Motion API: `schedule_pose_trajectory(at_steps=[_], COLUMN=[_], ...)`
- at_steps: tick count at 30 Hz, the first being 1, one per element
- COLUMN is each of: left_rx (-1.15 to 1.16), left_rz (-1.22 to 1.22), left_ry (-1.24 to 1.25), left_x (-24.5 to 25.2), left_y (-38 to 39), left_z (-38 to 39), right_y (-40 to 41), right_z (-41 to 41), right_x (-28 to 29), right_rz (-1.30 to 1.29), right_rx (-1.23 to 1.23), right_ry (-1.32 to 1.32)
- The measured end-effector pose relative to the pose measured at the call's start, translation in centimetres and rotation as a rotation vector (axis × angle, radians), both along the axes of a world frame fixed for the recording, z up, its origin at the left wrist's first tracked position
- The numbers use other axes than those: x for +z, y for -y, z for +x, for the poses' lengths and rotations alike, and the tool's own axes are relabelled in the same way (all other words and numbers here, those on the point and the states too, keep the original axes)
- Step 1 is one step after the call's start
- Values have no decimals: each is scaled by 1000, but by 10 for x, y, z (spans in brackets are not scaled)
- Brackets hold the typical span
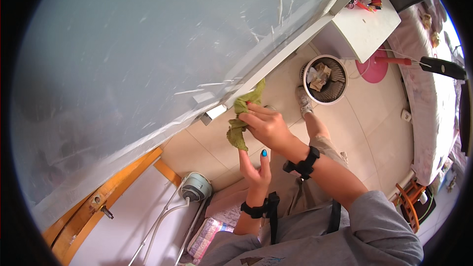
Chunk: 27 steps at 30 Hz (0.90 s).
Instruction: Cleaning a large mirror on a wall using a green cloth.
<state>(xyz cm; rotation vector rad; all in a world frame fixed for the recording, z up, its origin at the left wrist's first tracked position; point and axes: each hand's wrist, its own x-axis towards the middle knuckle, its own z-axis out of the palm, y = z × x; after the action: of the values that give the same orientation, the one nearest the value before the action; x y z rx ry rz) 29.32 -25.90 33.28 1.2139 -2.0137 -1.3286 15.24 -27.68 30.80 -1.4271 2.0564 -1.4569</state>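
My right hand (pixel 269 123) grips a crumpled olive-green cloth (pixel 242 109) at the pale lower edge of a large greyish-blue panel (pixel 122 55). White streaks mark the panel's glossy surface. Part of the cloth hangs below my fingers. Beneath it, my left hand (pixel 255 173) has thumb and fingers apart and holds nothing. A left fingertip is right by the cloth's lower end; whether it touches is unclear. Both wrists wear black straps. Close to the cloth, a small metal bracket (pixel 214 113) sticks out from the panel edge.
A wastebasket (pixel 324 96) with crumpled paper stands beside my shoe (pixel 304 99) on the tiled floor. Beyond it are a white cabinet (pixel 369 29), a pink round object (pixel 372 68) and a bed (pixel 428 92). An orange wooden frame (pixel 107 199) and a grey-green lamp-like fixture (pixel 196 187) lie lower left.
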Motion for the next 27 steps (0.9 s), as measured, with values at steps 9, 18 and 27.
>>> schedule_pose_trajectory(at_steps=[9,18,27], left_rx=[-21,-270,91], left_rz=[-63,-260,-115], left_ry=[-4,-109,-97], left_x=[2,33,18], left_y=[-16,-34,-29], left_z=[-17,-50,-65], right_y=[-72,-104,-113], right_z=[-46,-104,-129], right_x=[2,5,0], right_rz=[186,-482,-205], right_rx=[-57,-170,-509], right_ry=[950,2089,1708])
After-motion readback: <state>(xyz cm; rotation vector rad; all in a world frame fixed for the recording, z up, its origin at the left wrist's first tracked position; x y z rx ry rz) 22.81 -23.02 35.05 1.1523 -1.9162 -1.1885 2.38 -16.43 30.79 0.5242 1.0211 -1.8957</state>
